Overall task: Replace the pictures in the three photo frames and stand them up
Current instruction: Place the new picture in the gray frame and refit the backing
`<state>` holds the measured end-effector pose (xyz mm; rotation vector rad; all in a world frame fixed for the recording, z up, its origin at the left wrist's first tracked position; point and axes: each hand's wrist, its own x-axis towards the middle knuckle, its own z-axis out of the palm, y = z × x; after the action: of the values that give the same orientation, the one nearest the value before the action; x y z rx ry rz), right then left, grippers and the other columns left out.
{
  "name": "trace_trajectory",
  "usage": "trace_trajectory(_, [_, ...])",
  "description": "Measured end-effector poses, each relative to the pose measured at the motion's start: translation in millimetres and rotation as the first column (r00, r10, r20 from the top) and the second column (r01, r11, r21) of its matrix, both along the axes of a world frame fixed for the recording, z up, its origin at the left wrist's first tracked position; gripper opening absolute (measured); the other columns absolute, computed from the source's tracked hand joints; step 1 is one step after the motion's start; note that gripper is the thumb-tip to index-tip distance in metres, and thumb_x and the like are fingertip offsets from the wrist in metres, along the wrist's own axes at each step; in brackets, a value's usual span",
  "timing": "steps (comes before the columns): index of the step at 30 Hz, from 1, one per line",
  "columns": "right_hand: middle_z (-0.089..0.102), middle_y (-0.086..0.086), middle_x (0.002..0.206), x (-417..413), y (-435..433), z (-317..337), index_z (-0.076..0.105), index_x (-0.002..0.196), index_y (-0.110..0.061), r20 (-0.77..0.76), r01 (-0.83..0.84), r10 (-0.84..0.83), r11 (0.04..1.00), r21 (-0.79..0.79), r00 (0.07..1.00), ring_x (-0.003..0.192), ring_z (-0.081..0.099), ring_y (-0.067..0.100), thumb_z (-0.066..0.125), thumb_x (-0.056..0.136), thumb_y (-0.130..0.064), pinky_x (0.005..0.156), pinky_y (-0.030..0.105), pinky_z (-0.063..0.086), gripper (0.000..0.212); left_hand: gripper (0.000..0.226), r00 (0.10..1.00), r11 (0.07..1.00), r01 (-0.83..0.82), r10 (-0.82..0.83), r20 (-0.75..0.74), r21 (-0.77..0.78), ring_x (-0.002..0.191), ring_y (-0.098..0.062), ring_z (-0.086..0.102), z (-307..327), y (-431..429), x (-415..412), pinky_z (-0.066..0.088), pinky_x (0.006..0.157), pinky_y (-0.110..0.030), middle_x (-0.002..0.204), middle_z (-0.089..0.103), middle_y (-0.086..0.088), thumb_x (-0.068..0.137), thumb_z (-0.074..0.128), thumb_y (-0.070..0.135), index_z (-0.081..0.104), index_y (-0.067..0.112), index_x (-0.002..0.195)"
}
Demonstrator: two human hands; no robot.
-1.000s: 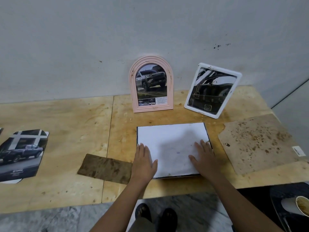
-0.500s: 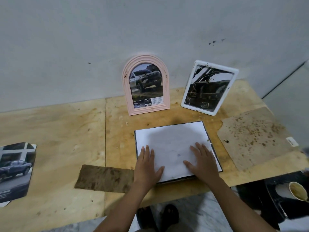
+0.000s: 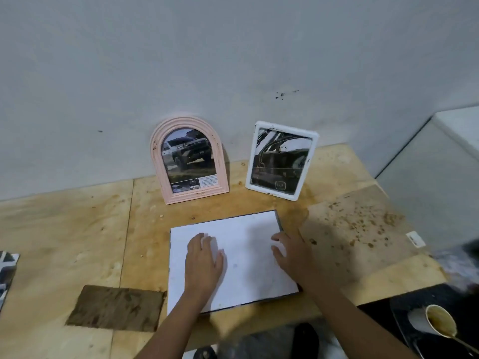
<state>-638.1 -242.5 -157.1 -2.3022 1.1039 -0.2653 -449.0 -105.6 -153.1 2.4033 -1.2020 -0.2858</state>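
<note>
A black-edged photo frame (image 3: 280, 221) lies face down on the wooden table, with a white sheet (image 3: 243, 244) covering its back. My left hand (image 3: 203, 263) lies flat on the sheet's left half. My right hand (image 3: 293, 251) rests with spread fingers on the sheet's right edge. Behind them a pink arched frame (image 3: 189, 159) with a truck picture stands against the wall. To its right, a white rectangular frame (image 3: 281, 160) with a dark car picture leans upright.
A brown backing board (image 3: 116, 308) lies left of the frame, and a larger speckled board (image 3: 357, 229) lies right. A car picture (image 3: 6, 268) shows at the far left edge. A cup with a spoon (image 3: 440, 320) sits low right, off the table (image 3: 64, 234).
Both hands slid forward over the white sheet, away from its near edge. The view shifted right and closer, so the loose car picture is nearly out of sight.
</note>
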Motion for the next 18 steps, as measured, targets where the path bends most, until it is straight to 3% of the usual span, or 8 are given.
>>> trace_trajectory(4, [0.064,0.001,0.095,-52,-71,9,0.064,0.103,-0.018,-0.002,0.038,-0.038,0.998,-0.049,0.999,0.084,0.059,0.018,0.051,0.091,-0.024,0.078,0.028,0.046,0.018,0.034,0.988,0.993,-0.047,0.029,-0.151,-0.112,0.117,-0.018,0.045,18,-61,-60,0.033,0.093,-0.018,0.126,0.052,-0.005,0.093,0.05,0.031,0.052,0.012,0.122])
trace_trajectory(7, [0.062,0.008,0.101,-101,-120,15,0.061,0.109,-0.009,-0.03,0.198,-0.196,0.979,0.048,0.98,0.093,0.059,0.026,0.052,0.092,-0.017,0.081,0.036,0.045,0.022,0.037,0.963,0.993,0.033,-0.062,-0.263,-0.115,0.123,-0.011,0.039,22,-106,-116,0.027,0.093,-0.012,0.135,0.042,-0.001,0.095,0.049,0.031,0.044,0.017,0.129])
trace_trajectory(9, [0.062,0.011,0.1,-138,-144,9,0.058,0.109,-0.005,-0.044,0.317,-0.314,0.943,0.098,0.948,0.093,0.059,0.029,0.052,0.092,-0.018,0.077,0.036,0.046,0.022,0.042,0.94,0.995,0.059,-0.082,-0.33,-0.079,0.127,-0.012,0.035,23,-130,-151,0.024,0.095,-0.013,0.141,0.035,0.0,0.095,0.049,0.031,0.039,0.017,0.134])
trace_trajectory(14, [0.047,0.021,0.128,-215,-181,8,0.048,0.13,-0.003,-0.175,0.575,-0.552,0.807,0.131,0.815,0.114,0.046,0.038,0.046,0.093,-0.026,0.094,0.043,0.042,0.043,0.058,0.931,0.997,-0.022,0.045,-0.362,0.07,0.132,-0.022,0.03,13,-162,-213,0.029,0.104,-0.024,0.145,0.027,-0.008,0.092,0.049,0.036,0.029,0.009,0.139])
trace_trajectory(18, [0.047,0.021,0.13,-244,-189,1,0.045,0.132,-0.004,-0.197,0.606,-0.573,0.756,0.246,0.795,0.113,0.047,0.034,0.047,0.089,-0.013,0.093,0.037,0.041,0.045,0.077,0.923,0.979,-0.066,0.133,-0.361,0.191,0.144,-0.031,0.002,-3,-169,-235,0.014,0.116,-0.036,0.156,0.0,-0.012,0.09,0.051,0.039,0.01,0.008,0.148])
